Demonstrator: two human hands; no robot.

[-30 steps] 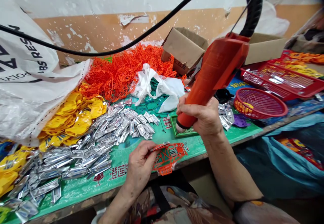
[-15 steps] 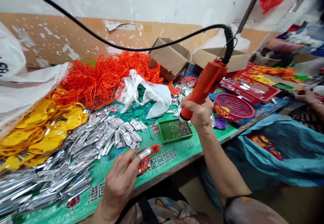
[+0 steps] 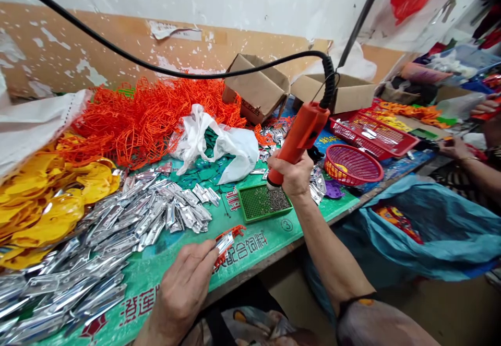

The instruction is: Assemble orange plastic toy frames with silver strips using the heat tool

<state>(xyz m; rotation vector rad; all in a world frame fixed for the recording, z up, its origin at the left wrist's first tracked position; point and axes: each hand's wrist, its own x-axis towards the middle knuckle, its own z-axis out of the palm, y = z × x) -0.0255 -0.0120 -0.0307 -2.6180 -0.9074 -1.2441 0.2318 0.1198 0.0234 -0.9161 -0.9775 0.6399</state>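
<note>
My right hand (image 3: pixel 294 176) grips an orange electric screwdriver (image 3: pixel 299 132) with a black cable at its top. The screwdriver's tip points down over the green gridded tray (image 3: pixel 245 215), where many small screws (image 3: pixel 278 200) lie on the right side. Close to the table's front edge, my left hand (image 3: pixel 186 283) is closed on an orange plastic piece (image 3: pixel 236 230) with a silver metal plate (image 3: pixel 224 242) lying along it. The fingers and thumb cover the near end of both. Left of the tray spreads a heap of silver metal plates (image 3: pixel 156 207).
Tangled orange plastic pieces (image 3: pixel 156 116) pile up at the back, yellow ones (image 3: pixel 43 205) at the left. A white plastic bag (image 3: pixel 242 153), cardboard boxes (image 3: pixel 254 82) and a red basket (image 3: pixel 352 166) stand around. A blue sack (image 3: pixel 438 231) hangs below the edge. Another person's hand (image 3: pixel 456 148) is at right.
The view has shifted slightly. My left fingers have closed further over the silver plate and orange piece. The screwdriver tip stays over the screws, a little further left.
</note>
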